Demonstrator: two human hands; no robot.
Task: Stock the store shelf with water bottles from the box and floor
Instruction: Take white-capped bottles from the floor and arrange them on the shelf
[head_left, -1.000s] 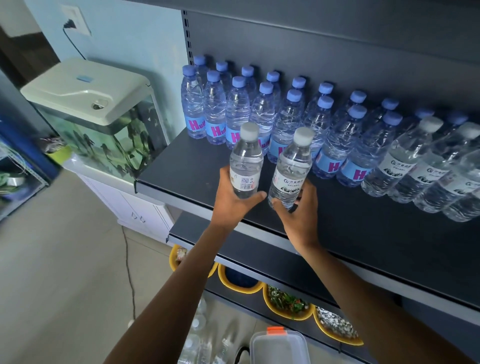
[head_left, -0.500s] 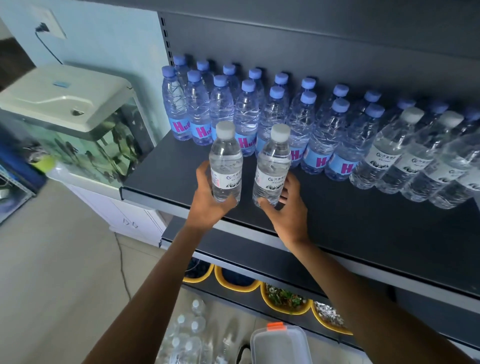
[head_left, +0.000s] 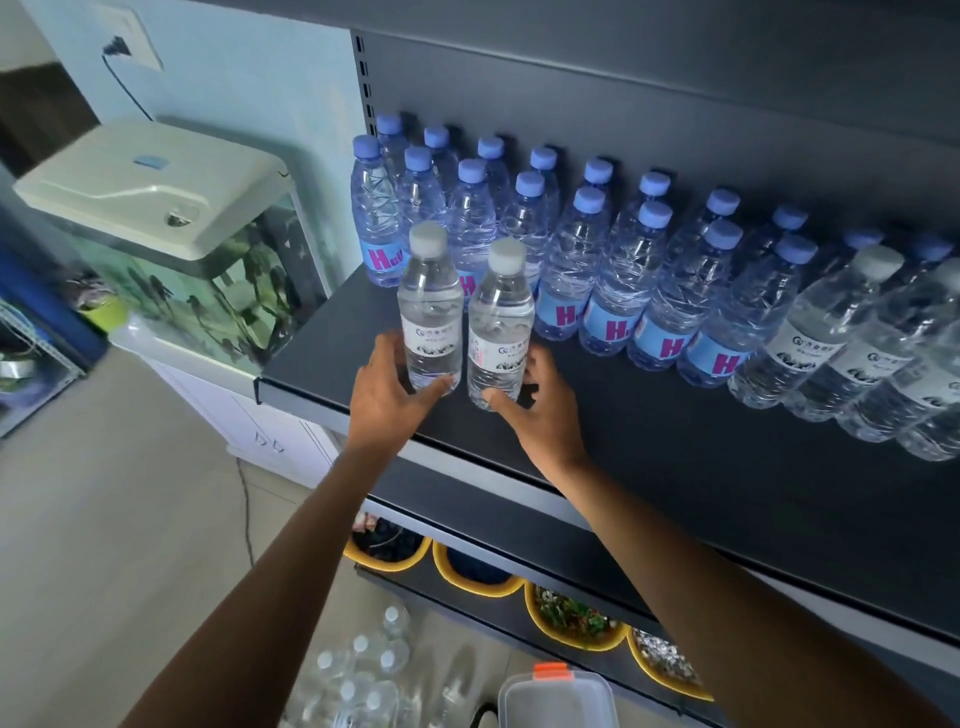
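The left hand (head_left: 387, 397) and right hand (head_left: 543, 415) are gripping two clear white-capped plastic bottles (head_left: 431, 312) on the dark metal shelf (head_left: 675, 467), with blue-capped rows (head_left: 613, 275) already stocked and spare floor bottles (head_left: 358, 680) waiting.

The dark shelf (head_left: 675, 467) bears two back rows of blue-capped bottles (head_left: 618, 291), a white-capped group (head_left: 810, 343) at the right, and a white-capped pair (head_left: 430, 312) upright near its front-left corner.
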